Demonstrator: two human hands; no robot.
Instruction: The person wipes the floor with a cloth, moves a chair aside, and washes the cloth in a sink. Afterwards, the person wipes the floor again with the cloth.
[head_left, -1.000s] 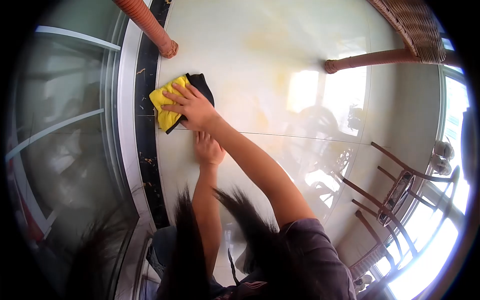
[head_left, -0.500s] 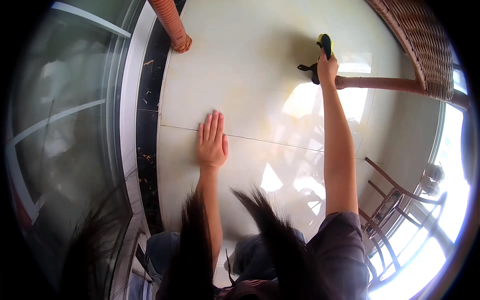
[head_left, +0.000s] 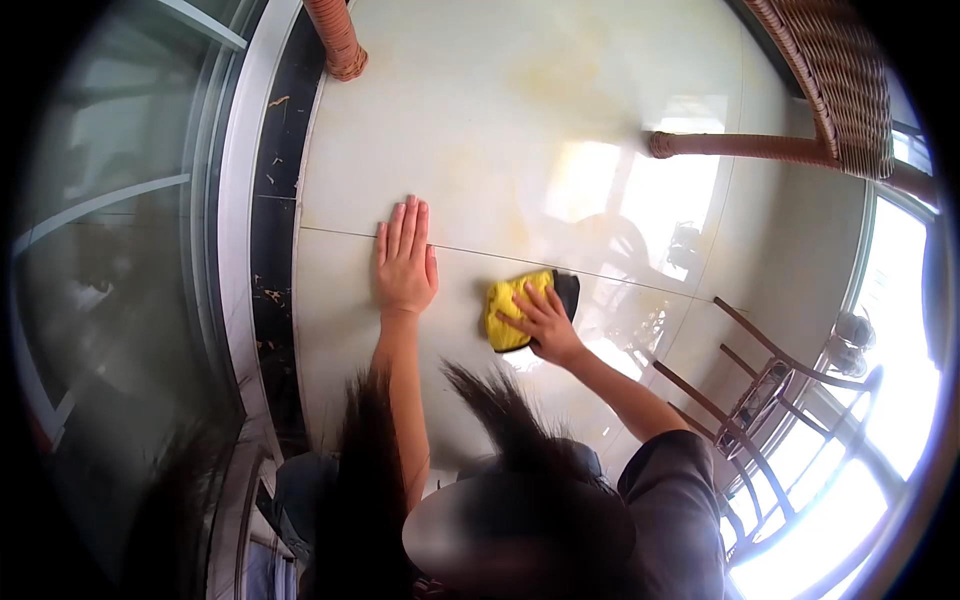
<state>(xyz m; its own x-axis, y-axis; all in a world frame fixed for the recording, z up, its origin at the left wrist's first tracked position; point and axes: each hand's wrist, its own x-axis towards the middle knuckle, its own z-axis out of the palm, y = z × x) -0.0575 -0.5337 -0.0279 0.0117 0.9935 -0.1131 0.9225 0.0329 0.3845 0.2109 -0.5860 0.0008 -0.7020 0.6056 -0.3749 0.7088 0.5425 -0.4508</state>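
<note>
My left hand (head_left: 405, 262) lies flat on the pale tiled floor (head_left: 430, 110), palm down with its fingers stretched out across a tile seam. My right hand (head_left: 547, 325) presses down on a yellow and dark grey cleaning cloth (head_left: 507, 292), holding it against the floor with fingers somewhat spread over its yellow side. The dark side (head_left: 567, 292) of the cloth shows along its right edge. Both hands are apart from each other, the cloth being to the right of my left hand.
A wicker chair (head_left: 835, 80) stands at the upper right, its wrapped leg (head_left: 740, 145) reaching over the floor. Another wrapped leg (head_left: 340, 45) is at the upper left. A glass door (head_left: 120, 250) with a black stone edge (head_left: 277, 230) runs along the left. A brown rack (head_left: 760, 400) stands at right.
My right hand has drawn the cloth back towards me and to the left, from beside the chair leg. The cloth now lies flatter with its yellow side up. My left hand stays flat.
</note>
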